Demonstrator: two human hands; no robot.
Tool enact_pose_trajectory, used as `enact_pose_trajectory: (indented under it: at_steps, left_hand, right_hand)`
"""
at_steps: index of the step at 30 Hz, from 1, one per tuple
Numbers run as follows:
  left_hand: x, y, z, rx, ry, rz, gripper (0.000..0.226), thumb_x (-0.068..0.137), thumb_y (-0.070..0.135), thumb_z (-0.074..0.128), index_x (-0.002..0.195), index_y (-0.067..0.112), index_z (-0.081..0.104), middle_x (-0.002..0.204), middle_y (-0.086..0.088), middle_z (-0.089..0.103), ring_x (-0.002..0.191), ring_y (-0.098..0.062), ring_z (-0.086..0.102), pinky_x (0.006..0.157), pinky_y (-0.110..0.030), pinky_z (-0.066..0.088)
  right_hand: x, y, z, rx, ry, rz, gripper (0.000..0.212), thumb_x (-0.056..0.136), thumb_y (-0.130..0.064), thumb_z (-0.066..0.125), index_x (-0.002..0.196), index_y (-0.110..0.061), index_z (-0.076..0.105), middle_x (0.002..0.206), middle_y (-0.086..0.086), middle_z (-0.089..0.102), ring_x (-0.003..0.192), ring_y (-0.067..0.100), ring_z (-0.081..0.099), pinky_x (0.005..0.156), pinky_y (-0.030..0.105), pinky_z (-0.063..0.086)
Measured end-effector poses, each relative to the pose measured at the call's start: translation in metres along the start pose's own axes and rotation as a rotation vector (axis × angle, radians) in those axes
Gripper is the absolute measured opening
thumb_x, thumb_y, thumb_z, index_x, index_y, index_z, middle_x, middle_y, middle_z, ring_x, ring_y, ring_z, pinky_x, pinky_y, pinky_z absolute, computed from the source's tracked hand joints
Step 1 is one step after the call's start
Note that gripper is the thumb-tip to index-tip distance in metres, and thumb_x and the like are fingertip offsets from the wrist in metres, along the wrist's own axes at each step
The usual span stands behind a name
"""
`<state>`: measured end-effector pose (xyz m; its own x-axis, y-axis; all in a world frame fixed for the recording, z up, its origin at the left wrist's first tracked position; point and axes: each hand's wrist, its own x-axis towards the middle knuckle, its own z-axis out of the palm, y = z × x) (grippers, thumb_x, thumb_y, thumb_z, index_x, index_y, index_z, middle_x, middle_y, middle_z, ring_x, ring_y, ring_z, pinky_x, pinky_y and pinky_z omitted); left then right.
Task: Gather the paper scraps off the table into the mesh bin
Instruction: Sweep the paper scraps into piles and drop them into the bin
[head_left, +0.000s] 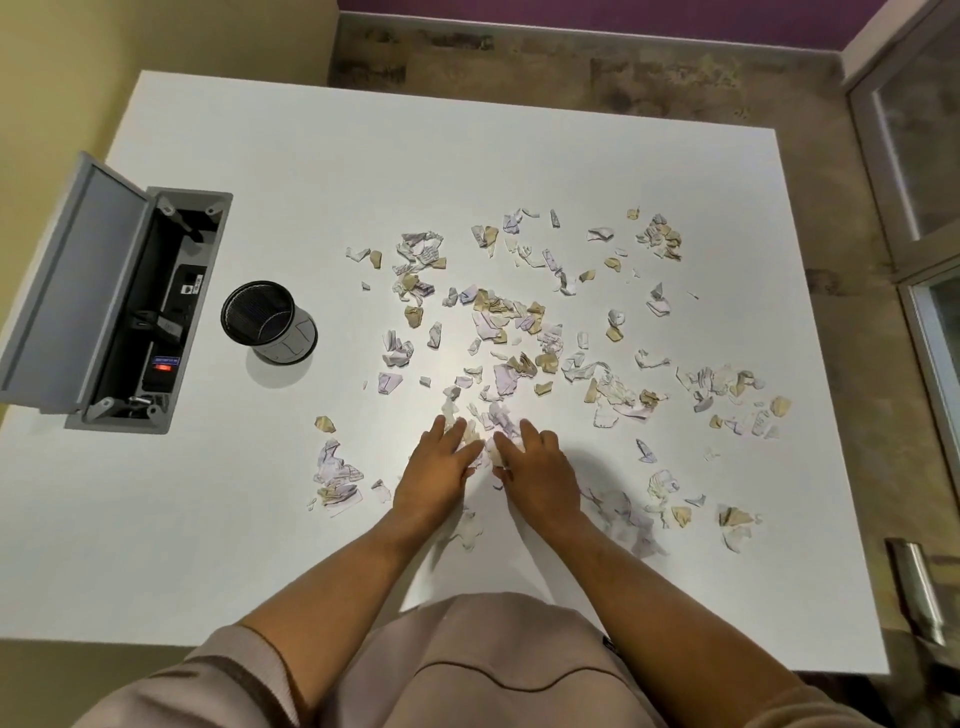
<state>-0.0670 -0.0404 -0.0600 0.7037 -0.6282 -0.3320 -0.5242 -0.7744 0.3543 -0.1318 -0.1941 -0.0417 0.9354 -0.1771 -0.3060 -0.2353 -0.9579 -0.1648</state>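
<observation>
Several torn white, lilac and tan paper scraps (519, 322) lie scattered over the middle and right of the white table (363, 156). A black mesh bin (267, 321) stands upright at the left, apart from the scraps. My left hand (439, 470) and my right hand (535, 467) lie palm down side by side near the table's front, fingers fairly straight. A small heap of scraps (488, 431) sits between and under the fingertips. More scraps show beneath both wrists.
An open grey cable box (130, 306) with its lid raised is sunk into the table's left edge, beside the bin. A metal door handle (917, 587) and glass door stand at the right. The floor lies beyond the far edge.
</observation>
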Motion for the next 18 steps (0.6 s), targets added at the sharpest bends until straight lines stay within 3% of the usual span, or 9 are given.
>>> enact_pose_trajectory:
  at_steps: [4,8,12,15,18]
  left_hand:
    - [-0.009,-0.004,-0.008,0.046,0.078,0.088,0.024,0.093,0.009,0.055,0.114,0.012,0.068,0.134,-0.009,0.057,0.127,-0.032,0.046,0.097,-0.037,0.047]
    - [-0.013,-0.006,-0.014,0.011,0.110,0.076,0.013,0.084,-0.003,0.060,0.081,0.006,0.068,0.098,-0.007,0.065,0.097,-0.030,0.057,0.067,-0.034,0.050]
    - [-0.008,-0.010,-0.020,-0.075,0.062,-0.011,0.020,0.084,-0.006,0.054,0.074,0.005,0.067,0.088,-0.004,0.064,0.092,-0.024,0.054,0.072,-0.039,0.048]
    - [-0.007,-0.008,-0.033,-0.361,0.117,-0.164,0.026,0.073,-0.012,0.052,0.079,0.002,0.073,0.094,-0.013,0.071,0.093,-0.029,0.063,0.081,-0.037,0.050]
    - [-0.011,-0.005,-0.051,-0.632,0.240,-0.361,0.033,0.070,-0.014,0.050,0.076,0.007,0.075,0.076,-0.006,0.073,0.074,-0.024,0.065,0.071,-0.034,0.053]
  right_hand:
    - [-0.008,-0.001,-0.001,0.055,0.007,-0.020,0.041,0.079,-0.018,0.078,0.115,-0.024,0.060,0.123,0.008,0.062,0.102,0.027,0.059,0.060,0.030,0.054]
    - [-0.011,0.001,-0.001,0.136,0.104,-0.050,0.030,0.068,-0.012,0.087,0.093,-0.017,0.071,0.095,0.007,0.070,0.082,0.027,0.063,0.047,0.027,0.051]
    - [-0.006,0.004,0.002,0.311,0.190,-0.031,0.023,0.066,0.015,0.076,0.082,-0.001,0.074,0.081,0.017,0.068,0.072,0.036,0.062,0.050,0.033,0.050]
    - [0.002,0.004,-0.002,0.602,0.206,0.100,0.008,0.080,0.005,0.068,0.085,0.006,0.073,0.085,0.021,0.069,0.077,0.035,0.062,0.065,0.025,0.040]
    - [0.009,0.003,-0.010,0.879,0.152,0.232,0.015,0.080,-0.005,0.075,0.094,0.001,0.075,0.089,0.001,0.072,0.079,0.011,0.060,0.068,0.008,0.037]
